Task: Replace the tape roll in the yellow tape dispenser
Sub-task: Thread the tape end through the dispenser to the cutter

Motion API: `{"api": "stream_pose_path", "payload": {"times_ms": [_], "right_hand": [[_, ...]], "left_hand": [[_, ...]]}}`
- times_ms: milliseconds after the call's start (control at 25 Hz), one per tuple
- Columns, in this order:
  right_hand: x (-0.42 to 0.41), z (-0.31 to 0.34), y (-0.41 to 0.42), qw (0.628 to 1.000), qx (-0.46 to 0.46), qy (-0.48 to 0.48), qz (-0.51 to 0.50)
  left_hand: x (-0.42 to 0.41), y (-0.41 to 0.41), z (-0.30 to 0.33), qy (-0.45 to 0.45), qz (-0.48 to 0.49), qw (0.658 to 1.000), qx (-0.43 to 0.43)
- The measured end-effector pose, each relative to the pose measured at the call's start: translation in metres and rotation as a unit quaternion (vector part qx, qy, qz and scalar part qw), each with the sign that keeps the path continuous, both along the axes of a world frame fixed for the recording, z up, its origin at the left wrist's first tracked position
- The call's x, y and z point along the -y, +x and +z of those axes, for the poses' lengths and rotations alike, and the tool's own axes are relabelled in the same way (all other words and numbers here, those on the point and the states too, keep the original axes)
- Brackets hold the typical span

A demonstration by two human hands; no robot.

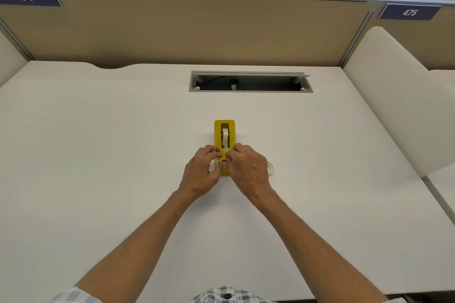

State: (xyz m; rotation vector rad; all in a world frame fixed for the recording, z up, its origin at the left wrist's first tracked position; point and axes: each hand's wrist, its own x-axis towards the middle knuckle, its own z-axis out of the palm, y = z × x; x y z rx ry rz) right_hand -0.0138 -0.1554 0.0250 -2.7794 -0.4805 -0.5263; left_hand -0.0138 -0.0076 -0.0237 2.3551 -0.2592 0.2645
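- The yellow tape dispenser sits mid-desk, a pale tape roll seated in its well at 12 o'clock from your hands.
- Your left hand curls on the dispenser's near end; your right hand pinches at the cutter end, likely the tape's free end.
- A 2nd roll peeks out at 3 o'clock.
- The strip looks thin and sticky: hold its edges, and steady the rigid body.

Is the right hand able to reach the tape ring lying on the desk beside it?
Probably yes: the tape ring lies flat just right of the right hand, nothing between them, though the fingers are busy at the yellow dispenser.
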Motion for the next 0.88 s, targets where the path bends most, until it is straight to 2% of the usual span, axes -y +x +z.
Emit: {"api": "stream_pose_path", "payload": {"times_ms": [560,880], "right_hand": [[0.001,-0.006,-0.007,1.0,0.015,-0.01,0.011],[0.002,-0.01,-0.012,0.999,0.019,-0.022,0.015]], "left_hand": [[0.0,-0.009,0.0,0.068,-0.009,0.998,0.015],[0.003,-0.012,0.005,0.052,-0.023,0.998,0.009]]}}
